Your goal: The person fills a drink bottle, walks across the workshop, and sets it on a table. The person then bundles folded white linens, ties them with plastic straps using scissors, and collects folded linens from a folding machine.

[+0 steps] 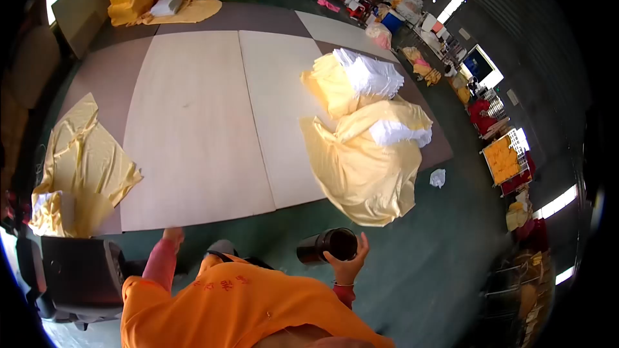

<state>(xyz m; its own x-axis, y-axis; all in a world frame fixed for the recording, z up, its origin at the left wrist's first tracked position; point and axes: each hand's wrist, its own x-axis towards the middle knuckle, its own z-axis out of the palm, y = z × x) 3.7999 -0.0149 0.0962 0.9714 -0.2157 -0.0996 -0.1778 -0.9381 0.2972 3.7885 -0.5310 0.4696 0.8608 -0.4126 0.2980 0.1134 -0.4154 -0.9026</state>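
Right hand [349,267] grasping a dark cup [312,249], fingers and thumb about its side near the rim. Cup is off the bench [187,122], held out in front of the body, short of the near edge and left of the overhanging cloth. Mouth looks open; contents too dark to make out. Left hand [173,234] by the near edge, toward the near left corner; cannot tell whether it touches the edge, or whether it is clenched or loose.

Risks, as judged. If the cup holds liquid, a tilt or a knocked elbow could spill it. Most exposed: the large yellow bundle [380,174], which hangs over the near edge by the near right corner, close to the cup hand. Its cloth looks slick; a snagged sleeve or brushing hip could drag it off, perhaps with the white folded stack [374,74] behind it along the right edge. At the near left corner, a yellow cloth [90,161] lies loose; the black chair [80,274] just beside could catch it if shifted. White scrap [437,178] on the floor [451,245] beyond the near right corner: a possible slip underfoot.

Writing: small red characters across the orange apron [258,309], apparently Chinese, too small and distorted to read. No brand or label legible on the cup.
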